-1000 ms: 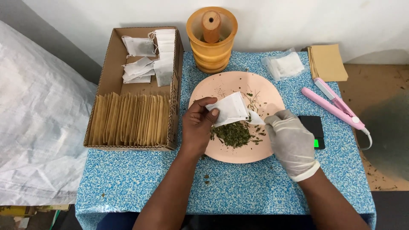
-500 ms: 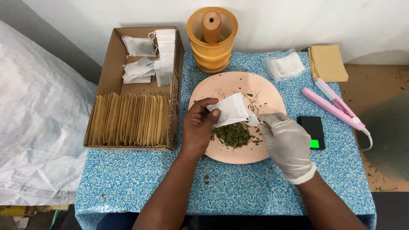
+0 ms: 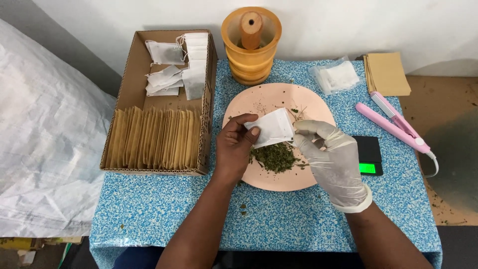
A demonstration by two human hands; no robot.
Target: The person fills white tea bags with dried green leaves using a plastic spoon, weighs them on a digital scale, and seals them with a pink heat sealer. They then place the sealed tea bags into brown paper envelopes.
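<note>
Over the pink plate point(image 3: 279, 97), the bare left hand point(image 3: 236, 147) pinches a white tea bag point(image 3: 271, 128); the gloved right hand point(image 3: 333, 154) grips its edge above the dried leaves point(image 3: 275, 157).

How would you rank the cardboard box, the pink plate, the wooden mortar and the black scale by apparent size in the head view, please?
1. cardboard box, clearly the largest
2. pink plate
3. wooden mortar
4. black scale, smallest, though a gloved hand hides part of it
</note>
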